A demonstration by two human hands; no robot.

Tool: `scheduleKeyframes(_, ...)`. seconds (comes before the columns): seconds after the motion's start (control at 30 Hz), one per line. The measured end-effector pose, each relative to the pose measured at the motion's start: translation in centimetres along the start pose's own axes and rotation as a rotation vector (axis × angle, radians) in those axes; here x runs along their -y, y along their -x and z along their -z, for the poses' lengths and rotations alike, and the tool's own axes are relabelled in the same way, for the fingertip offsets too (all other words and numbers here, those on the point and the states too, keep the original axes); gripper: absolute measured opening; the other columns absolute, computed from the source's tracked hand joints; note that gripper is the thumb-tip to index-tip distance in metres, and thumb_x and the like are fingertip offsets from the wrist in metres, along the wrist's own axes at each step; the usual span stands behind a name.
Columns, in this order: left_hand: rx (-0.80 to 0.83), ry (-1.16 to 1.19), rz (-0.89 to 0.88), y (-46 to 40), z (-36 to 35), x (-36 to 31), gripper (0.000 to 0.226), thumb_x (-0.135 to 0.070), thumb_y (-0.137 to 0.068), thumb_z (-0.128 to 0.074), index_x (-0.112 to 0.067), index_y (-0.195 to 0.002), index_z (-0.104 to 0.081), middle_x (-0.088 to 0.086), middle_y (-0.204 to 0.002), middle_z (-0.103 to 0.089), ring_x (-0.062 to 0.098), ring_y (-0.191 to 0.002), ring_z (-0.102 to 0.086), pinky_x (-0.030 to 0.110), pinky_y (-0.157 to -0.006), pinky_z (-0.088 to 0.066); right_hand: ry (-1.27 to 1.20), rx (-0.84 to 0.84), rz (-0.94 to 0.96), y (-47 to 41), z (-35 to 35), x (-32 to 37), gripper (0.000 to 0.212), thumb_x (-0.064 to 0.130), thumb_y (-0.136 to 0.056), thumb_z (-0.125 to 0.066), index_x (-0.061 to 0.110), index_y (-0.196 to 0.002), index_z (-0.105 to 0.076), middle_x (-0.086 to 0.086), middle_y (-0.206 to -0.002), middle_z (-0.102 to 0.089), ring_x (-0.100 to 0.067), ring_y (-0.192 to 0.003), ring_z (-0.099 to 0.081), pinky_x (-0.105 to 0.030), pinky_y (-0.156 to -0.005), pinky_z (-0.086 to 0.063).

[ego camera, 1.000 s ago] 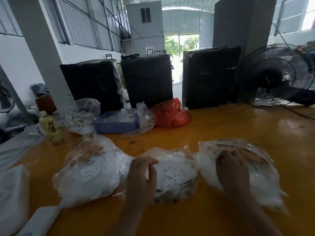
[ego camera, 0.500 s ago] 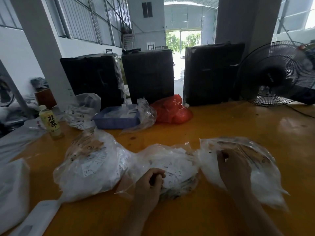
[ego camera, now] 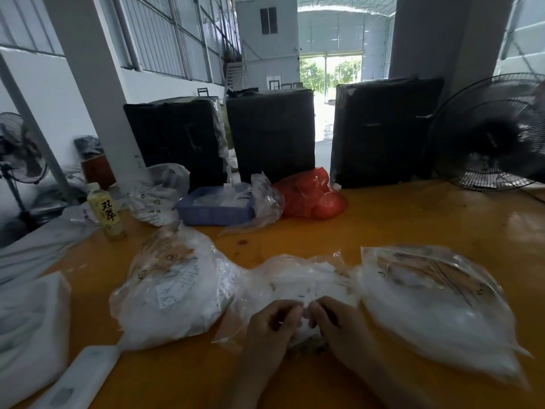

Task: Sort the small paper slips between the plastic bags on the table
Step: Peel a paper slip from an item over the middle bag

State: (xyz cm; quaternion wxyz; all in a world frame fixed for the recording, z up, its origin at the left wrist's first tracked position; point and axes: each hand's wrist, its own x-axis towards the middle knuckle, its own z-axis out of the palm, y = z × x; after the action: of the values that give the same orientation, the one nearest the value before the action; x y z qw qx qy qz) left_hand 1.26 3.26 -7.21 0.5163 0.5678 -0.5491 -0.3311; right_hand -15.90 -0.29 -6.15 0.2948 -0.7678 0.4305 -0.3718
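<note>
At the near edge of the table (ego camera: 413, 219), your left hand (ego camera: 269, 326) and right hand (ego camera: 339, 326) meet, fingers curled, pinching the middle bag (ego camera: 295, 278); whether a slip is caught is too blurred to tell; part the plastic gently; lift one slip only.

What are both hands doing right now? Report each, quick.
Left hand: fingers curled, pinching something at the middle bag; what exactly is blurred.
Right hand: fingers curled, pinching at the same spot on the bag.
</note>
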Motion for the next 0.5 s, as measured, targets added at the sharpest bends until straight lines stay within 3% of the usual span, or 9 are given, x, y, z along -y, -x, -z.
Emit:
scheduleKeyframes(0.13, -0.071, -0.032, -0.008, -0.22, -0.22, 0.50, 0.012, -0.031, -0.100, -0.070, -0.038, -0.094, -0.078, -0.016, -0.088, -0.079, 0.003, -0.082, -0.075, 0.016, -0.070, -0.057, -0.100, -0.032, -0.035, 0.16, 0.09, -0.22, 0.026, 0.039, -0.104, -0.046, 0.032, -0.093, -0.068, 0.018, -0.087, -0.068, -0.009, -0.070, -0.064, -0.022, -0.059, -0.049)
scheduleKeyframes(0.23, -0.032, -0.073, -0.016, -0.16, -0.16, 0.43, 0.012, -0.034, -0.101, -0.069, -0.038, -0.092, -0.076, -0.016, -0.088, -0.078, 0.002, -0.083, -0.074, 0.017, -0.070, -0.057, -0.095, -0.040, -0.001, 0.12, 0.37, -0.02, 0.015, 0.047, -0.097, -0.052, 0.044, -0.109, -0.060, 0.028, -0.096, -0.065, -0.001, -0.081, -0.065, -0.016, -0.063, -0.050)
scheduleKeyframes(0.33, -0.011, -0.120, -0.021, -0.06, -0.32, 0.37, 0.017, -0.031, -0.101, -0.069, -0.039, -0.088, -0.076, -0.018, -0.089, -0.076, 0.001, -0.088, -0.072, 0.015, -0.074, -0.055, 0.049, -0.029, 0.014, 0.13, 0.28, -0.22, 0.016, 0.028, -0.096, -0.067, 0.043, -0.102, -0.061, 0.027, -0.090, -0.066, 0.008, -0.090, -0.062, -0.010, -0.075, -0.049)
scheduleKeyframes(0.5, -0.073, 0.032, 0.003, -0.11, -0.25, 0.16, 0.020, -0.027, -0.100, -0.071, -0.045, -0.092, -0.076, -0.013, -0.093, -0.080, 0.004, -0.091, -0.075, 0.018, -0.071, -0.060, 0.079, -0.095, -0.019, -0.28, -0.11, -0.26, 0.010, 0.033, -0.100, -0.060, 0.037, -0.091, -0.061, 0.018, -0.079, -0.065, 0.006, -0.074, -0.062, -0.009, -0.063, -0.045)
